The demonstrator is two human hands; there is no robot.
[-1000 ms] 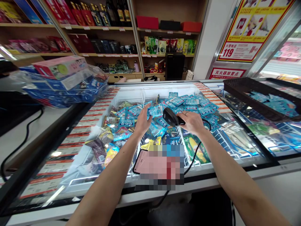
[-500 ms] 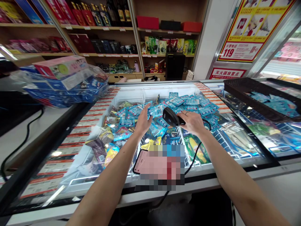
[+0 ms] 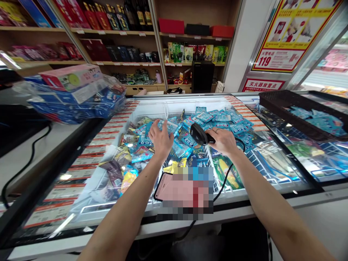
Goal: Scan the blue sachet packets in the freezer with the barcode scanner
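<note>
My right hand (image 3: 224,140) is wrapped around the handle of a black barcode scanner (image 3: 198,135), whose head points left. A black cable runs from it down to the front edge. To the left, my left hand (image 3: 161,139) is open, fingers spread over some blue packets (image 3: 146,141). Whether its fingertips touch the packets I cannot tell. Beyond the scanner lies a heap of similar blue packets (image 3: 223,118). A phone (image 3: 165,186) with a pink screen rests near the front edge, its right part covered by blurred blocks.
The glass-topped chest freezer (image 3: 89,210) shows bagged goods inside. A plastic-wrapped stack of boxes (image 3: 78,94) stands at left. On the right is a dark tray (image 3: 288,108) with blue packets. Stocked shelves (image 3: 130,65) line the back.
My left hand has moved slightly left and turned, its fingers now more spread over the packets. The scanner in my right hand has barely shifted.
</note>
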